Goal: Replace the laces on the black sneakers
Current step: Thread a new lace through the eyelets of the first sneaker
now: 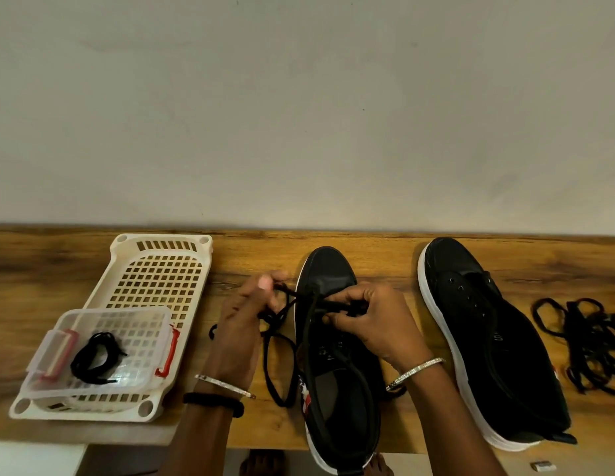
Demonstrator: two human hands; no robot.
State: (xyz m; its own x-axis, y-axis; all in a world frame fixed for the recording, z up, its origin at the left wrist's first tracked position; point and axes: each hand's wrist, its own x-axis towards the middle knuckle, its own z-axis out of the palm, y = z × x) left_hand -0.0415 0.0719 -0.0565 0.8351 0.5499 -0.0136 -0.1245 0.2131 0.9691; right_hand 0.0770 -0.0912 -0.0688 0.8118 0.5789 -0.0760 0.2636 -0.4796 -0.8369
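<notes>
Two black sneakers with white soles lie on the wooden table. The nearer sneaker sits in the middle with a black lace threaded through its lowest eyelets. My left hand pinches one strand of this lace to the left of the toe. My right hand pinches the other strand over the eyelets. The second sneaker lies to the right with bare eyelets. A coiled black lace rests in a clear plastic box.
The clear box stands in a cream perforated basket at the left. A heap of loose dark laces lies at the right edge of the table. A white wall rises behind. Bare feet show below the table's front edge.
</notes>
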